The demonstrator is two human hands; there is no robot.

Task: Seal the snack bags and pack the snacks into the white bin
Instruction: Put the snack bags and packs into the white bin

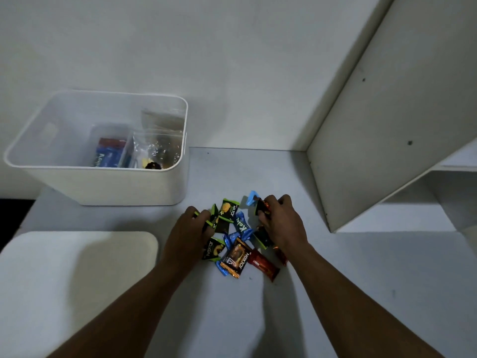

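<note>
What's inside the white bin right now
Inside the white bin lie a blue snack packet and clear zip bags with dark and yellow snacks. The bin's near wall hides the rest of its floor, so anything lower down cannot be seen.

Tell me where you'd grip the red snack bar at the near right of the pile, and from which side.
Probably across its long sides near the middle, coming from above and from the near right. The red snack bar lies flat on the table at the pile's edge; its near end and right side are clear, while the orange-trimmed packet crowds its left.
</note>
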